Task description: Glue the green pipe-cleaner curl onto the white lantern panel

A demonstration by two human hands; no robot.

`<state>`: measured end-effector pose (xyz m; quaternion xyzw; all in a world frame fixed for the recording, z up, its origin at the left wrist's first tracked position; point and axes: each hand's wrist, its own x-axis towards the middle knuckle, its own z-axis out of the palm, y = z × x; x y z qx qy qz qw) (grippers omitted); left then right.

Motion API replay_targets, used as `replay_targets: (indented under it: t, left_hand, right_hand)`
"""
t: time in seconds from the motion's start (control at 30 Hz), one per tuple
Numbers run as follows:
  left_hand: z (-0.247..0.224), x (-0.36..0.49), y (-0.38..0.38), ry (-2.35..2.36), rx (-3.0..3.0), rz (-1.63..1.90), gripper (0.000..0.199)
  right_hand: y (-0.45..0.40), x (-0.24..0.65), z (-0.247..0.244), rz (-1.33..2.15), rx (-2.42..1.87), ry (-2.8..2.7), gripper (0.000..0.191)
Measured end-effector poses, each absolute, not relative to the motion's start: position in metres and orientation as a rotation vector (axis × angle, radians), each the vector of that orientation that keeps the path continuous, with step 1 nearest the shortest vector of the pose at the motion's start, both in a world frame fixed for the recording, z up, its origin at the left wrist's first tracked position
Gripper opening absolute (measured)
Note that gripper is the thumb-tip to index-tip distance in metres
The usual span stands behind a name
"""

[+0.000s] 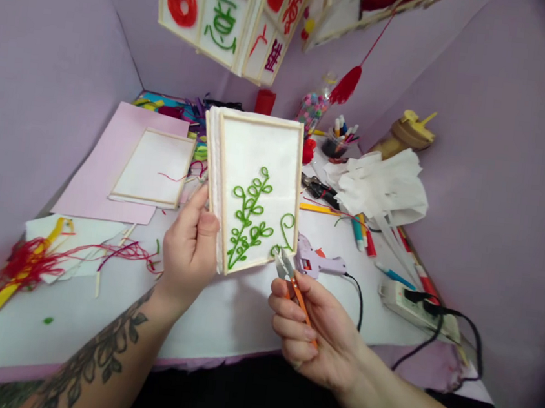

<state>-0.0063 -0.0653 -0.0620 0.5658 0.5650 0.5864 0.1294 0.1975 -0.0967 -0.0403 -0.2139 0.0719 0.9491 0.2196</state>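
My left hand [193,241] grips the left edge of a white box-like frame [278,146] with thin wooden borders, held tilted above the table. On its front face is a green leafy sprig [249,218] of curled cord, and to the right a smaller green curl [287,228]. My right hand [312,328] is closed around small orange-handled snips [299,298]. Their metal blades lie at the lower right corner of the frame, by the base of the small curl. Whether the blades touch the cord, I cannot tell.
Lanterns [224,17] hang overhead, one with a red tassel [346,85]. Behind the frame lies a purple glue gun [320,261]; a power strip [417,310] with black cords is at right. Red thread [27,266] is at left, white fabric [384,183] at back right.
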Motion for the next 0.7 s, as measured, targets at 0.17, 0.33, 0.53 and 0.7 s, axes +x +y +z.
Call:
replay_targets:
  t: [0.17,0.33,0.53,0.7]
  left_hand:
    - [-0.0628,-0.0068,-0.0653,1.634,1.664,1.717,0.042]
    - [-0.0636,-0.0074,-0.0649,1.652,1.661,1.703,0.042]
    - [-0.0622,-0.007,-0.0658,1.626,1.668,1.698,0.042]
    - [-0.062,-0.0069,-0.0662,1.655,1.661,1.684,0.042]
  right_hand:
    - [-0.094,0.1969,-0.0417,2.605,-0.633,0.181,0.019]
    - [-0.0912,0.1966,-0.0413,2.597,-0.656,0.163,0.018]
    - [-0.0911,0.1976,-0.0409,2.587,-0.708,0.151,0.017]
    - [-0.0913,0.1983,-0.0418,2.582,-0.759,0.124,0.018]
